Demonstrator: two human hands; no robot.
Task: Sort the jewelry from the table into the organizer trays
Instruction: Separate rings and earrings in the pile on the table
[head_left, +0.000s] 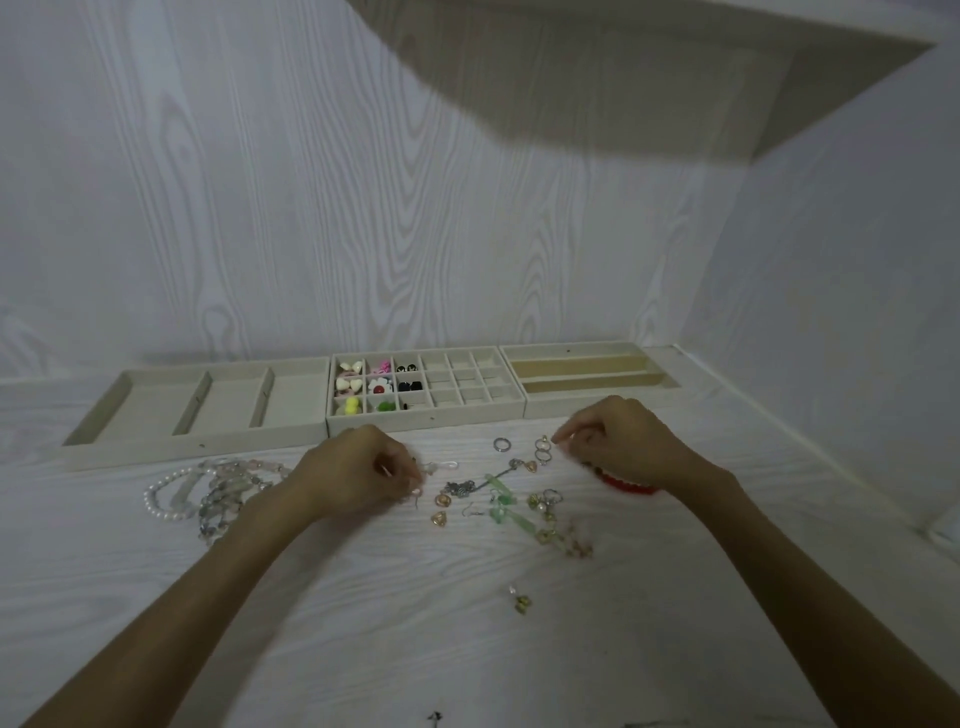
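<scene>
Three beige organizer trays stand along the wall: a three-section tray (208, 441), a grid tray (431, 418) with colourful earrings in its left cells, and a long-slot tray (592, 347). Loose jewelry lies before them: bead bracelets (208, 493), a silver ring (502, 445), gold rings (542, 450), a chain necklace (467, 486), green pieces (506, 506), heart pendants (440, 508). My left hand (358, 475) is curled over the table, pinching a small clear earring. My right hand (618, 441) pinches a small ring beside the gold rings. A red bracelet (626, 486) peeks out under my right wrist.
The white wood-grain table (363, 597) meets a wall behind the trays and a side wall at the right. A small gold earring pair (519, 600) lies alone nearer to me. A dark speck (434, 717) sits at the bottom edge.
</scene>
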